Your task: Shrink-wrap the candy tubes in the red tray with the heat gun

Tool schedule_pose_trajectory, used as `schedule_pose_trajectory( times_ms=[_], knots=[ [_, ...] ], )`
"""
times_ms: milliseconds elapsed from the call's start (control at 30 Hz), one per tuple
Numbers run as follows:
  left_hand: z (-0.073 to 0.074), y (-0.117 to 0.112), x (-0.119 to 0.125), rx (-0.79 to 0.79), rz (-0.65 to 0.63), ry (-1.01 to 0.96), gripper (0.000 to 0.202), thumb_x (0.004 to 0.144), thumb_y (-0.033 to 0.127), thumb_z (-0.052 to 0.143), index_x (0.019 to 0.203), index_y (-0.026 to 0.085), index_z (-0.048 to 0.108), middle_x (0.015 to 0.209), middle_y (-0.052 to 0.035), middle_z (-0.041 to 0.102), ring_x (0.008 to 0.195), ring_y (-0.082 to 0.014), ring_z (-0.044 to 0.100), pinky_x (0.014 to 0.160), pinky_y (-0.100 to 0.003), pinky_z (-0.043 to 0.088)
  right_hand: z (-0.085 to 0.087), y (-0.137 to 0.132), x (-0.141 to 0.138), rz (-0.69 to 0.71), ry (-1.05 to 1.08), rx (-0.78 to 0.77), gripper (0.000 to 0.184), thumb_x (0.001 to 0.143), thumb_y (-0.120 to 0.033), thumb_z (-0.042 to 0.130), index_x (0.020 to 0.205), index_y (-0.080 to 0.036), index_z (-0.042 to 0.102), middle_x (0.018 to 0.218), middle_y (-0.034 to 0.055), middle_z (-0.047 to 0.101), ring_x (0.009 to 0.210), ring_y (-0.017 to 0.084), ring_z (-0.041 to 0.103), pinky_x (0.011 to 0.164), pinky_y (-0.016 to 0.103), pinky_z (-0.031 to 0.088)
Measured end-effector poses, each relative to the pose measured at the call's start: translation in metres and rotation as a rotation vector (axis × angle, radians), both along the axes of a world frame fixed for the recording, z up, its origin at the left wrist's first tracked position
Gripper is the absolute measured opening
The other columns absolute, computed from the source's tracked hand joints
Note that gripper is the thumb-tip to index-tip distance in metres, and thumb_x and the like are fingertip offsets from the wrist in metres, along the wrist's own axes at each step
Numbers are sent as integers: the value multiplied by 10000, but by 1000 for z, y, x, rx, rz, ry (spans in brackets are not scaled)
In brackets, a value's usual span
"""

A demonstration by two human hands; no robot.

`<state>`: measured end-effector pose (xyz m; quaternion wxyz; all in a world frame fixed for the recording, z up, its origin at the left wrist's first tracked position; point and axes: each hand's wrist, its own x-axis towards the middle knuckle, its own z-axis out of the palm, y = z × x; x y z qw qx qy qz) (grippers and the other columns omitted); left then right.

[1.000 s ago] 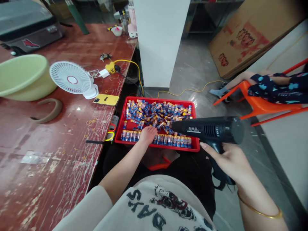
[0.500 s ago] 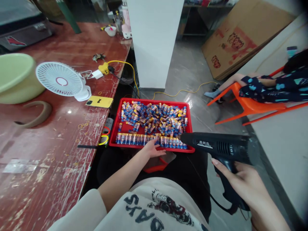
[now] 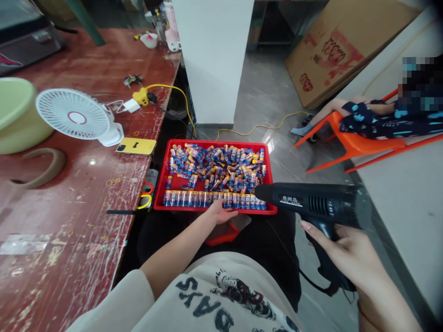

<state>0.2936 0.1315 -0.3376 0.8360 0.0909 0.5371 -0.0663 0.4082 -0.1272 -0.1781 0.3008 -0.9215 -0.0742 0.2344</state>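
Observation:
A red tray (image 3: 159, 193) rests across my lap. Along its near side stands a straight row of small blue tubes with yellow tops (image 3: 188, 199); more of the same tubes lie jumbled behind (image 3: 221, 163). My left hand (image 3: 220, 213) is at the tray's near rim, palm partly up and fingers stretched out, its fingertips by the middle of the row. Whether they touch the tubes I cannot tell. My right hand (image 3: 346, 249) is wrapped round the handle of a black heat gun (image 3: 311, 202), whose nozzle points left over the row's right end.
To the left is a worn red table (image 3: 86, 198) with a white fan (image 3: 78, 115), a yellow phone (image 3: 135, 145), a green basin (image 3: 20, 110) and scissors (image 3: 144, 201). A white pillar (image 3: 211, 64) rises beyond the tray. A person sits on an orange chair (image 3: 367, 143) at right.
The view has shifted slightly, so most things appear a little farther left. The heat gun's nozzle stays over the row's right end, and my left hand remains at the near rim.

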Motion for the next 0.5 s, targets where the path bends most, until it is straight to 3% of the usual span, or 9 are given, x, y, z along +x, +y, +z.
schedule_pose_trajectory(
  times_ms=[133, 200, 300, 333, 433, 500],
  knots=[
    [11, 13, 8, -108, -32, -11, 451, 978, 338, 376, 1352, 88, 401, 1326, -269, 503, 1209, -370, 580, 735, -417, 620, 3, 2, 0, 9, 1, 10, 550, 611, -689, 713, 598, -148, 615, 452, -13, 461, 433, 113, 399, 373, 234, 297],
    [23, 30, 13, -116, -21, -112, 476, 989, 374, 355, 1351, 67, 399, 1290, -280, 545, 1156, -345, 622, 717, -392, 616, 4, 3, 0, 12, -1, 1, 554, 613, -700, 706, 600, -153, 619, 461, -8, 479, 444, 115, 405, 383, 236, 307],
    [36, 53, 21, 73, 88, -267, 392, 1009, 350, 324, 1268, 102, 482, 1167, -188, 662, 1001, -212, 698, 739, -296, 593, 3, 1, -1, 3, 4, -11, 553, 621, -707, 698, 596, -161, 611, 448, -14, 468, 434, 112, 396, 386, 239, 307],
    [36, 56, 22, 153, 64, -257, 352, 1006, 339, 339, 1219, 122, 517, 1121, -154, 688, 959, -188, 707, 750, -289, 588, 3, 0, -1, 2, 14, -13, 551, 624, -705, 698, 586, -163, 604, 443, -14, 468, 427, 114, 402, 382, 241, 309],
    [21, 38, 22, 381, -276, -90, 272, 951, 392, 473, 1024, 164, 603, 983, -131, 721, 960, -248, 708, 800, -389, 587, 2, -2, -1, 22, 11, -4, 528, 636, -680, 706, 558, -169, 597, 424, -11, 472, 393, 126, 427, 354, 247, 312],
    [4, 13, 21, 566, -450, -26, 236, 861, 423, 620, 864, 187, 621, 935, -155, 715, 1093, -341, 654, 892, -481, 549, 1, -3, -1, 60, -62, 36, 495, 648, -645, 718, 554, -171, 612, 404, -11, 473, 360, 134, 434, 325, 251, 311]
  ],
)
